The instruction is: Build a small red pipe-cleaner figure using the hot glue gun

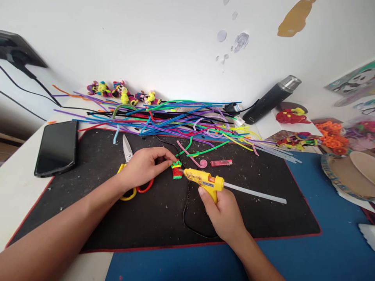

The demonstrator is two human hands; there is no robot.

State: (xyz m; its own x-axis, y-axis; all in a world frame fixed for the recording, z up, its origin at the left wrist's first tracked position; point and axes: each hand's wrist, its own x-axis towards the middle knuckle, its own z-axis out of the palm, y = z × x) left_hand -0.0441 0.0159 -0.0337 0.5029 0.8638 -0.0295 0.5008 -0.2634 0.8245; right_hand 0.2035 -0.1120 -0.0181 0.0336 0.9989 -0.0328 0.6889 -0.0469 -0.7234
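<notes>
Pinched between the fingertips of my left hand (148, 166) is the top of a small red and green pipe-cleaner piece (177, 171). My right hand (224, 210) is wrapped round the handle of a yellow glue gun (203, 179). The gun's nozzle points left and is at the right side of the piece; whether it touches is too small to tell. A long clear glue stick (258, 194) sticks out of the gun's back. Partly under my left hand lie open scissors (128, 151) with yellow and red handles.
On the black mat (140, 226) lie a pink lighter (221, 162) and a curled pink pipe cleaner (202, 163). Behind are many pipe cleaners (164, 121) and small figures (124, 93). A phone (57, 147) lies left; a black flask (271, 100) and a basket (345, 183) are right.
</notes>
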